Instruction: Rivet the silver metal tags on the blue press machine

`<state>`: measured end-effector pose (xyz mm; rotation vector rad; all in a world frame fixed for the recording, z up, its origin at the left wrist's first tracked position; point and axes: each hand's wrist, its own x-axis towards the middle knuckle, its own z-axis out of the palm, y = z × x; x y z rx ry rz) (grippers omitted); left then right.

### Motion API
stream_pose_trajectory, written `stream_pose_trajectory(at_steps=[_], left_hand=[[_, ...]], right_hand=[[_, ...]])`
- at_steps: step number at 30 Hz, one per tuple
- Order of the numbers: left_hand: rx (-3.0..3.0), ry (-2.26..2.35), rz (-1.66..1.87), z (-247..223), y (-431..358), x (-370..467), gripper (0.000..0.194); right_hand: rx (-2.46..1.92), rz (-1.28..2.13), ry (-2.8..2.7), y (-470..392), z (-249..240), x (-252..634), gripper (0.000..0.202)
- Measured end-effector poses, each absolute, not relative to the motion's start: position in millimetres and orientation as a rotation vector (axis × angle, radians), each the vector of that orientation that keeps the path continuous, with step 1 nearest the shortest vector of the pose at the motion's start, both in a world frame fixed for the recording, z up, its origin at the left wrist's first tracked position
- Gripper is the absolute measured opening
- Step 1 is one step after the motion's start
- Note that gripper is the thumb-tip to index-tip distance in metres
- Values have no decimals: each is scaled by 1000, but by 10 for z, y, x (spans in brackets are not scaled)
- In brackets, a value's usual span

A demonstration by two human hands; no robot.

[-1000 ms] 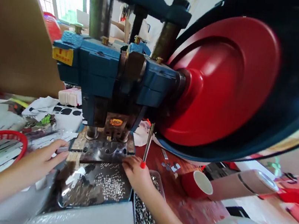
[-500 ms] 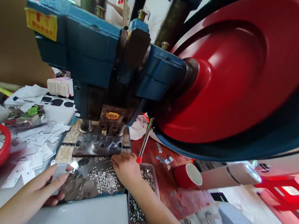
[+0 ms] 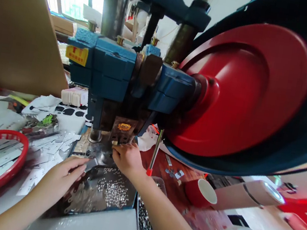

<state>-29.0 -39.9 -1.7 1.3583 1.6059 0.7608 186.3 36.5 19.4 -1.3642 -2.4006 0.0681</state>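
My right hand (image 3: 127,158) reaches under the punch head (image 3: 124,127) of the blue press (image 3: 111,70). Its fingertips are pinched together on the steel die plate (image 3: 100,154), apparently on a tiny silver stud that I can barely see. My left hand (image 3: 62,176) lies at the left edge of the dark tray (image 3: 91,202), with its fingers holding a thin shiny metal strip (image 3: 91,163) that points toward the die. Several small silver studs (image 3: 113,191) lie loose in the tray between my hands.
A big red flywheel (image 3: 246,94) fills the right, blurred as if spinning. A red-tipped rod (image 3: 153,154) hangs beside my right wrist. A clear box of studs (image 3: 145,221), a red cup (image 3: 201,191), a red basket (image 3: 18,162) of strips and loose cut pieces (image 3: 50,146) surround the tray.
My right hand has left the loose studs and gone forward under the punch head. My left hand has moved forward and right toward the die with the strip.
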Motion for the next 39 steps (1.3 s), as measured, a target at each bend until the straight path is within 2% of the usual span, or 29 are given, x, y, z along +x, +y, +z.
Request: stream_pose_trajectory(at_steps=[4, 9, 13, 21, 39], left_hand=[[1505, 1695, 731, 102, -222, -141, 36], [1750, 1615, 864, 127, 124, 130, 28], [1837, 1670, 910, 12, 364, 281, 30], [1765, 1552, 768, -4, 458, 336, 39], [1716, 1546, 690, -16, 471, 312, 39]], right_hand=[[-1280, 187, -2377, 325, 197, 1958, 23], [-1129, 515, -2018, 307, 63, 2021, 18], [-1157, 521, -1854, 427, -123, 1961, 6], [-1266, 609, -1789, 565, -228, 1906, 21], [-1286, 663, -1713, 372, -135, 2178, 18]])
